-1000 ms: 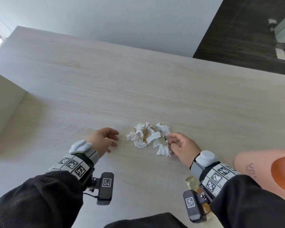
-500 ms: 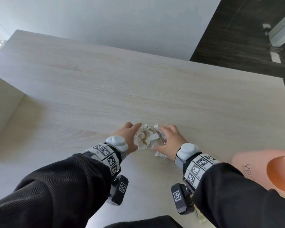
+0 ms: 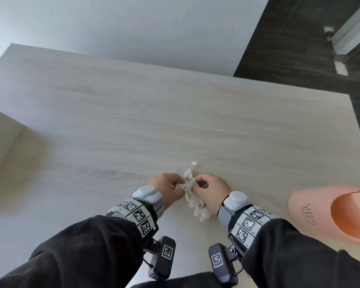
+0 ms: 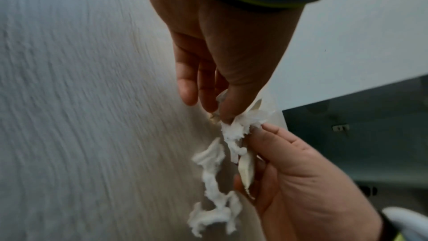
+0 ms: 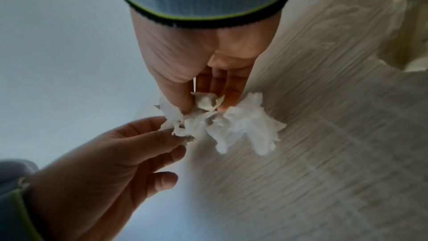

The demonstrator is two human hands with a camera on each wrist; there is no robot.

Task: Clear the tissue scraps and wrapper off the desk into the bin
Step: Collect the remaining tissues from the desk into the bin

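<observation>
A bundle of white tissue scraps (image 3: 189,185) with a tan wrapper (image 4: 246,168) in it is held between both hands, just above the pale wood desk (image 3: 175,121). My left hand (image 3: 178,185) pinches the bundle from the left with thumb and fingers (image 4: 225,114). My right hand (image 3: 197,183) pinches it from the right, with crumpled wrapper (image 5: 208,103) showing at its fingertips. Loose tissue strands (image 3: 199,208) dangle below the hands. One small white scrap (image 3: 194,163) lies on the desk just beyond them. The peach-orange bin (image 3: 308,213) stands at the right.
A grey-white wall (image 3: 133,28) runs behind the desk's far edge. Dark floor (image 3: 310,48) lies past the desk's right edge. A low beige panel (image 3: 0,138) borders the desk on the left. A pale cream object (image 5: 407,34) shows at the upper right of the right wrist view.
Both hands closed in on the scrap pile from either side, gathered it and raised it off the desk. A small scrap stayed behind on the desk.
</observation>
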